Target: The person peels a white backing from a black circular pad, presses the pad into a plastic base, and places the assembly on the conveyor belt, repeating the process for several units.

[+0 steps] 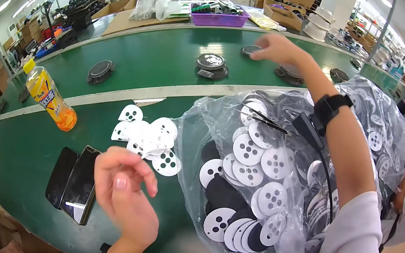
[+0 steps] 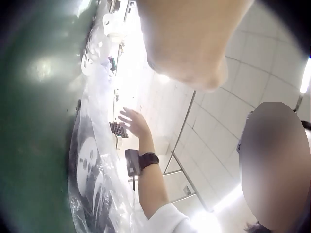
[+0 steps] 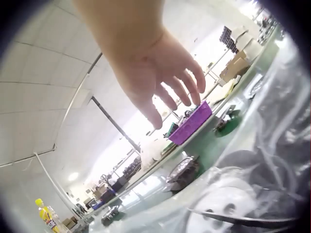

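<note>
Beyond the bag [image 1: 198, 120], the right hand [image 1: 281, 51] reaches over the glossy green belt [image 1: 154, 61], close to a dark round part [image 1: 251, 50] in the head view, while the right wrist view reveals its fingers spread apart and empty. Left of the bag, the left hand's [image 1: 128, 194] loosely curled, empty fingers show only in the head view, near flat white discs [image 1: 160, 132] with round holes; crinkled clear plastic encloses more, white and black.
</note>
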{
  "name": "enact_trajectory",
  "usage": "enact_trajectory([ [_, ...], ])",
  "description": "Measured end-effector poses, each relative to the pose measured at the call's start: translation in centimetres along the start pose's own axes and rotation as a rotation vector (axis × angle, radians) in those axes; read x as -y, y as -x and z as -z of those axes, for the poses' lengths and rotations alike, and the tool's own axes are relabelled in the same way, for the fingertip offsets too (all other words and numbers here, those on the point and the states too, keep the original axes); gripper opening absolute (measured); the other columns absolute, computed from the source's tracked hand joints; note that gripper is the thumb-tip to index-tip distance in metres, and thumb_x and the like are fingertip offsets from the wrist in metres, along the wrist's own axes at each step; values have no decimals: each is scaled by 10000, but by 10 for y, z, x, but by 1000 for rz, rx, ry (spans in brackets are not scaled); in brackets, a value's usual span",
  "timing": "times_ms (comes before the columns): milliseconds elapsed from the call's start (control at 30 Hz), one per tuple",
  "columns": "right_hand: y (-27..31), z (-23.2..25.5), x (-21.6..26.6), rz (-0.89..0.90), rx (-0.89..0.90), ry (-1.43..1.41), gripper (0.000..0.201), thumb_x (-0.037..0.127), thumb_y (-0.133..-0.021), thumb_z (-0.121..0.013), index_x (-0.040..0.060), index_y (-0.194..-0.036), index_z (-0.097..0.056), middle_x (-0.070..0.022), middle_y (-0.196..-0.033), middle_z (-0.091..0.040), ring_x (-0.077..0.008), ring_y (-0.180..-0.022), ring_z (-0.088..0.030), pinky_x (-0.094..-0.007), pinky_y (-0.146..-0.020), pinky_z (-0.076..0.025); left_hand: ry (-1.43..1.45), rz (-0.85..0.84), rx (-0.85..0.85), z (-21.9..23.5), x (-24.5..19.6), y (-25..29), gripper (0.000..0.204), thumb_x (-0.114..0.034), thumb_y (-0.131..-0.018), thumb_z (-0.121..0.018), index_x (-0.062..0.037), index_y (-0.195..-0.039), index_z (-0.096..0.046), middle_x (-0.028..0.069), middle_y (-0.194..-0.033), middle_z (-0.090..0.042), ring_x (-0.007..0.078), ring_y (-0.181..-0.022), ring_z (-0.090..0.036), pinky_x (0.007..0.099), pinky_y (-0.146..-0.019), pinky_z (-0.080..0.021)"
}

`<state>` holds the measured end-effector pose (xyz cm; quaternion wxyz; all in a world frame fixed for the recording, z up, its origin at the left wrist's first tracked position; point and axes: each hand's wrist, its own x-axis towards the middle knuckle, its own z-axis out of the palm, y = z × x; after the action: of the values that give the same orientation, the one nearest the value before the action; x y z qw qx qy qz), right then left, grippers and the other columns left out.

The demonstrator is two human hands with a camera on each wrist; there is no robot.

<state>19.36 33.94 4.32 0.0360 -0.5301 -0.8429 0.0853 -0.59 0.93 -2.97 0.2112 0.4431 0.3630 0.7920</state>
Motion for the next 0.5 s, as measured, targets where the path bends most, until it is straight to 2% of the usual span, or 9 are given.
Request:
enact_trajectory([
  [67, -12, 2, 18, 319, -92, -59, 837, 461, -600, -750, 0, -1237, -463, -220, -1192, -518, -318, -1092, -519, -370, -927, -412, -60, -55, 5, -4, -1, 0, 298, -269, -882, -430, 25, -901, -476, 88, -787, -454, 120, -540, -443, 224, -463, -365],
  [133, -27, -9, 43, 365, -104, 47, 888, 492, -581, -752, 22, -1267, -440, -229, -1217, -498, -339, -1098, -513, -390, -945, -399, -143, -112, 68, -3, -1, 1, 295, -266, -882, -435, 26, -892, -480, 93, -779, -453, 117, -547, -441, 223, -460, -360],
  [200, -59, -47, 54, 285, -100, -10, 910, 508, -559, -757, 74, -1290, -431, -234, -1239, -479, -360, -1111, -500, -408, -940, -405, -148, -145, 78, -2, 1, 2, 283, -252, -879, -447, 29, -889, -481, 94, -765, -452, 118, -546, -437, 221, -459, -352],
  [267, -57, -80, 68, 103, -57, -96, 950, 504, -525, -771, 108, -1310, -412, -205, -1200, -521, -325, -1157, -481, -425, -947, -404, -249, -140, 114, -2, 3, 2, 253, -255, -876, -442, -2, -873, -456, 71, -738, -433, 111, -553, -410, 217, -474, -350],
  [333, -66, -118, 60, 127, -87, -18, 814, 433, -582, -752, 131, -1274, -447, -192, -1136, -558, -321, -1094, -530, -441, -883, -449, -249, -159, 140, -2, 5, 0, 262, -259, -873, -445, 3, -862, -462, 73, -724, -433, 113, -551, -409, 216, -469, -348],
  [367, -71, -112, 59, 121, -96, -20, 814, 433, -582, -752, 131, -1274, -447, -192, -1136, -558, -321, -1094, -530, -441, -883, -449, -283, -156, 147, -2, 5, 1, 262, -257, -871, -446, 4, -859, -463, 73, -725, -432, 113, -554, -410, 216, -465, -347],
  [433, -74, -108, 50, 145, -15, 150, 647, 307, -639, -699, 120, -1217, -479, -144, -1062, -600, -323, -994, -581, -435, -809, -488, -317, -147, 159, -3, 5, 2, 257, -250, -864, -453, 7, -852, -468, 74, -726, -431, 114, -569, -414, 213, -457, -347],
  [467, -74, -111, 45, 134, -16, 147, 647, 307, -639, -699, 120, -1217, -479, -144, -1062, -600, -323, -994, -581, -435, -809, -488, -312, -146, 170, -5, 4, 2, 257, -250, -864, -453, 7, -852, -468, 74, -726, -431, 114, -569, -414, 213, -457, -347],
  [500, -74, -116, 40, 134, -106, 179, 568, 268, -634, -680, 113, -1157, -519, -146, -1024, -616, -331, -940, -595, -423, -787, -493, -304, -137, 164, -7, 3, 3, 252, -246, -863, -456, 5, -853, -469, 74, -726, -431, 114, -574, -415, 213, -458, -348],
])
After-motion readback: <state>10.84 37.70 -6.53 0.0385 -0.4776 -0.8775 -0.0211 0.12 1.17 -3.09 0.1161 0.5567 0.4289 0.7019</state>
